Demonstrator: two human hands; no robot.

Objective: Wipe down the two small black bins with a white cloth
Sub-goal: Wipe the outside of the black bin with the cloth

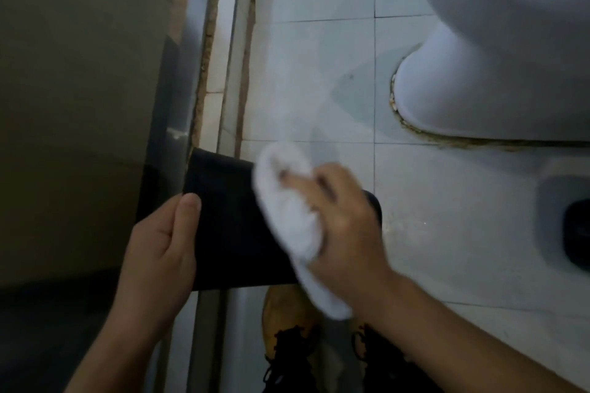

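Note:
A small black bin (230,220) is held off the floor, tipped on its side in front of me. My left hand (159,242) grips its left side, thumb lying on the upper face. My right hand (344,226) holds a crumpled white cloth (287,217) and presses it against the bin's right part. The cloth is blurred and hangs down past my wrist. A second black bin (576,233) shows partly at the right edge, standing on the floor.
A white toilet (498,41) fills the upper right, its base stained at the floor joint. White floor tiles (319,80) lie below. A dark door or partition (79,73) and metal frame (223,73) run along the left. My shoes (293,344) are at the bottom.

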